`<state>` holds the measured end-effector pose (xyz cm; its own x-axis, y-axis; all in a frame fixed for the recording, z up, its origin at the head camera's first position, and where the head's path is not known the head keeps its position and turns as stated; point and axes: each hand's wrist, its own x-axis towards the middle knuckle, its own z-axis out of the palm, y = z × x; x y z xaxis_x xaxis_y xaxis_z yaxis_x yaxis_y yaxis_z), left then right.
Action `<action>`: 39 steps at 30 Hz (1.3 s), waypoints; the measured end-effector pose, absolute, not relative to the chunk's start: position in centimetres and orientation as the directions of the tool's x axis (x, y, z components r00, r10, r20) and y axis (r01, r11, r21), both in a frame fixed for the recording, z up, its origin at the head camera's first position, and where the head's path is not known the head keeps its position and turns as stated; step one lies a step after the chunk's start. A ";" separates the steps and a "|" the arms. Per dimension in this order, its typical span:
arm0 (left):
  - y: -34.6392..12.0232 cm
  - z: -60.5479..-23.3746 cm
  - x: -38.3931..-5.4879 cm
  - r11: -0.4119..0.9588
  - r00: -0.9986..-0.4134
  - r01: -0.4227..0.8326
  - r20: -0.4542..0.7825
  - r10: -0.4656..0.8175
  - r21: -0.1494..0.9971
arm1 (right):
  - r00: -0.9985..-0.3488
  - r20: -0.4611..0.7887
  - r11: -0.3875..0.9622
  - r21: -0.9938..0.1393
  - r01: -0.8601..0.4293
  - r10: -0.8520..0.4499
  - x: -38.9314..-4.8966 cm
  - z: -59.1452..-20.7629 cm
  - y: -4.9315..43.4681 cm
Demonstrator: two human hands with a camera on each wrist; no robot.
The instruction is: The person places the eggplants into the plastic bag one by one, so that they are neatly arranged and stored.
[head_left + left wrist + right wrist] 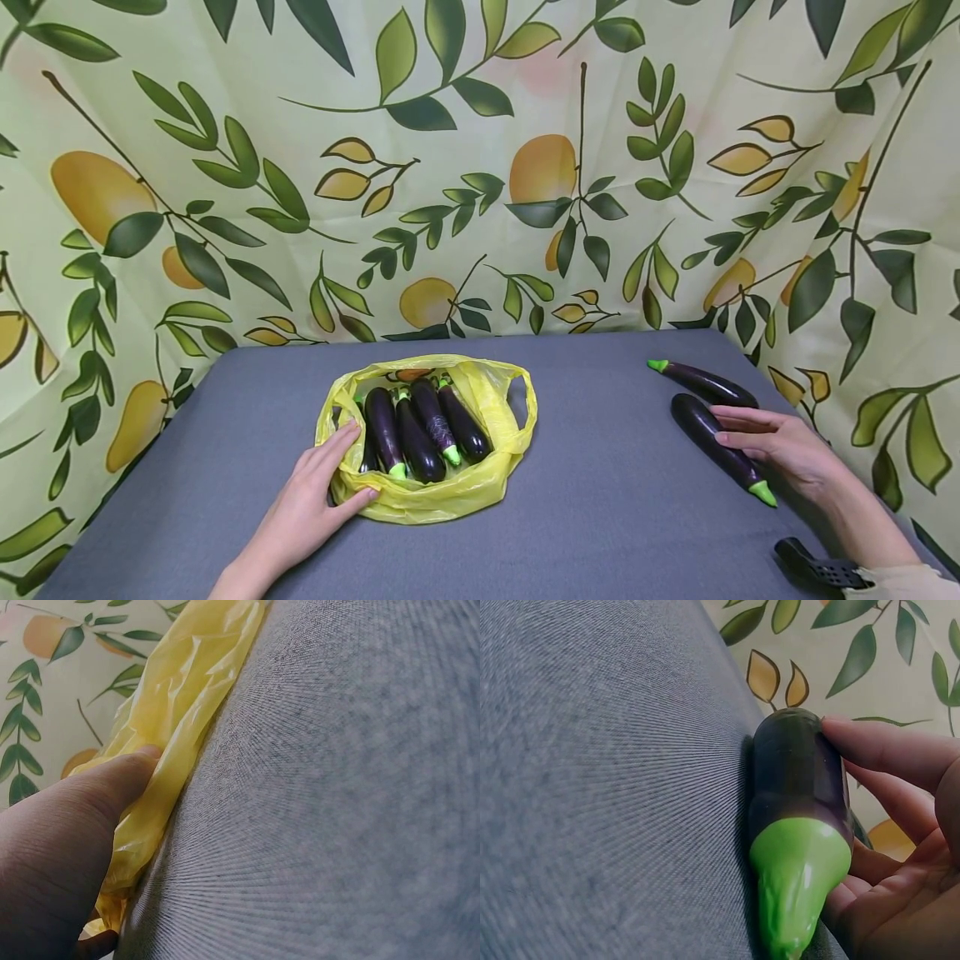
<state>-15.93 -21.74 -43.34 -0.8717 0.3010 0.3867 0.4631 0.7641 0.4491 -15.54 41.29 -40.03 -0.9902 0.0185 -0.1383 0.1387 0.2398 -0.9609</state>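
Observation:
A yellow plastic bag (465,492) sits open at the middle of the table, with several dark purple eggplants (420,450) lying inside it. My left hand (311,500) holds the bag's left side, the fingers over its left rim and the thumb at its front edge. In the left wrist view the thumb (112,784) presses into the crinkled plastic (187,675). On the right, my right hand (787,450) grips an eggplant (701,425) from its right side. Its bright green stem end (802,862) points toward me. Just behind lies a second eggplant (701,381).
A grey cloth (592,500) covers the table. Curtains with a leaf and fruit print (465,233) hang behind it and on both sides. On the right wrist is a black strap (817,567).

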 end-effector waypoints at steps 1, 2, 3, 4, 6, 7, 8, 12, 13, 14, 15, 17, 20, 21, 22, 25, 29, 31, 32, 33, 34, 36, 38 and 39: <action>-21.7 -43.4 -15.9 0.764 -0.871 0.464 0.387 0.301 0.449 | -0.990 -0.139 0.236 -0.962 0.141 0.022 -15.5 -40.0 41.2; -21.7 -43.4 -15.9 0.763 -0.871 0.464 0.387 0.302 0.449 | -0.990 -0.140 0.231 -0.963 0.141 0.020 -15.5 -40.0 41.2; -21.7 -43.4 -15.9 0.763 -0.871 0.465 0.388 0.302 0.449 | -0.990 -0.139 0.227 -0.964 0.140 0.018 -15.5 -39.9 41.2; -21.7 -43.4 -15.9 0.763 -0.871 0.464 0.387 0.302 0.449 | -0.990 -0.139 0.222 -0.965 0.139 0.014 -15.4 -39.9 41.2; -21.7 -43.4 -15.9 0.764 -0.871 0.464 0.387 0.302 0.449 | -0.990 -0.143 0.210 -0.967 0.143 0.019 -15.4 -39.9 41.2; -21.7 -43.4 -15.9 0.764 -0.872 0.463 0.387 0.302 0.449 | -0.990 -0.141 0.208 -0.968 0.141 0.016 -15.4 -39.9 41.2; -21.7 -43.3 -15.9 0.765 -0.872 0.462 0.385 0.301 0.449 | -0.990 -0.139 0.206 -0.969 0.139 0.011 -15.4 -39.9 41.2; -21.7 -43.3 -15.9 0.768 -0.875 0.458 0.381 0.299 0.448 | -0.990 -0.142 0.182 -0.973 0.143 0.015 -15.4 -39.9 41.2; -21.7 -43.2 -15.9 0.768 -0.875 0.457 0.380 0.299 0.448 | -0.990 -0.143 0.173 -0.974 0.144 0.015 -15.4 -39.9 41.3; -21.7 -43.2 -15.9 0.769 -0.875 0.457 0.379 0.300 0.447 | -0.989 -0.144 0.163 -0.976 0.145 0.014 -15.4 -39.9 41.3; -21.7 -43.2 -15.8 0.769 -0.875 0.458 0.380 0.301 0.447 | -0.989 -0.145 0.154 -0.977 0.145 0.013 -15.4 -39.9 41.4; -21.7 -43.2 -15.8 0.768 -0.873 0.460 0.382 0.302 0.446 | -0.989 -0.145 0.140 -0.979 0.146 0.013 -15.4 -40.0 41.4; -21.7 -43.2 -15.8 0.767 -0.871 0.463 0.386 0.303 0.444 | -0.989 -0.148 0.109 -0.983 0.147 0.003 -15.4 -39.9 41.5; -21.7 -43.3 -15.8 0.767 -0.871 0.464 0.387 0.303 0.443 | -0.989 -0.149 0.095 -0.984 0.148 0.001 -15.4 -39.9 41.5; -21.7 -43.3 -15.9 0.767 -0.871 0.463 0.386 0.303 0.443 | -0.988 -0.154 0.077 -0.985 0.153 0.001 -15.4 -39.9 41.5; -21.7 -43.3 -15.9 0.770 -0.873 0.460 0.385 0.300 0.443 | -0.985 -0.174 0.036 -0.984 0.174 0.006 -15.4 -39.8 41.5; -21.7 -43.3 -15.9 0.771 -0.874 0.458 0.384 0.299 0.443 | -0.978 -0.207 0.035 -0.978 0.207 0.021 -15.6 -39.8 41.6; -21.7 -43.3 -15.9 0.770 -0.874 0.458 0.384 0.299 0.443 | -0.976 -0.217 0.042 -0.975 0.218 0.024 -15.7 -39.8 41.7; -21.7 -43.3 -15.9 0.771 -0.874 0.458 0.384 0.298 0.443 | -0.975 -0.222 0.043 -0.974 0.223 0.025 -15.8 -39.8 41.7; -21.7 -43.3 -15.9 0.771 -0.874 0.458 0.385 0.298 0.443 | -0.974 -0.226 0.043 -0.973 0.227 0.027 -15.8 -39.8 41.7; -21.7 -43.2 -15.9 0.771 -0.874 0.458 0.384 0.299 0.442 | -0.973 -0.230 0.046 -0.972 0.231 0.028 -15.8 -39.8 41.7; -21.7 -43.2 -15.9 0.772 -0.873 0.458 0.384 0.299 0.441 | -0.972 -0.235 0.049 -0.971 0.236 0.027 -15.9 -39.8 41.8; -21.7 -43.2 -15.9 0.772 -0.873 0.458 0.383 0.300 0.440 | -0.971 -0.239 0.044 -0.970 0.240 0.029 -15.9 -39.9 41.8; -21.7 -43.2 -15.9 0.772 -0.874 0.459 0.382 0.301 0.440 | -0.970 -0.241 0.042 -0.969 0.242 0.028 -15.9 -39.9 41.8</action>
<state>-15.87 -21.68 -43.23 -0.8736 0.3008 0.3825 0.4585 0.7720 0.4402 -15.86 41.82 -39.90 -0.9702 0.0280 -0.2407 0.2417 0.0423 -0.9694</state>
